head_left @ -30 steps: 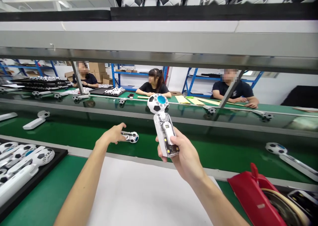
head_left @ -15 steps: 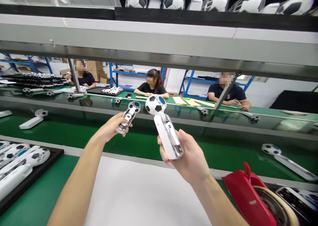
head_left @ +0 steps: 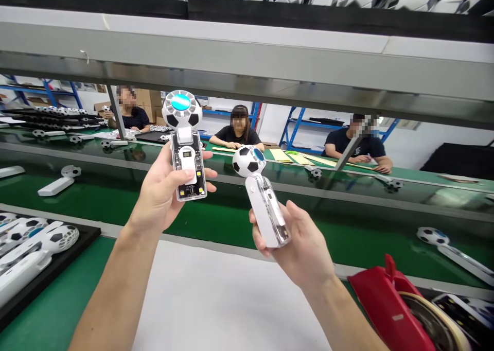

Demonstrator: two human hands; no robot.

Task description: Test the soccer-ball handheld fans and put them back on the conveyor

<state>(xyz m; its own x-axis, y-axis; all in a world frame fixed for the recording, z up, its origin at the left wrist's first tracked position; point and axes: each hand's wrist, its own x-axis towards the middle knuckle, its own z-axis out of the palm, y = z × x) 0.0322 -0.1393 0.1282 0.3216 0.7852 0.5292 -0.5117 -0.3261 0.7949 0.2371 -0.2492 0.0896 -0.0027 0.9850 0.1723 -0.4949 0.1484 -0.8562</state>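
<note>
While left hand grips one gadget, right hand holds another gadget; both ball-topped.

Glossy white and clear plastic forms two ball-headed devices above a smooth, matt paper sheet, with a reflective green belt beyond it, a shiny, plastic-looking red tape dispenser right of it and a matt black tray left.

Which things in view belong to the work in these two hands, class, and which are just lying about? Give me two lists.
In the work:
left football-headed fan, in the left hand
right football-headed fan, in the right hand
probably the black tray of similar fans

Seemingly just lying about:
red tape dispenser
yellow sheets
</note>
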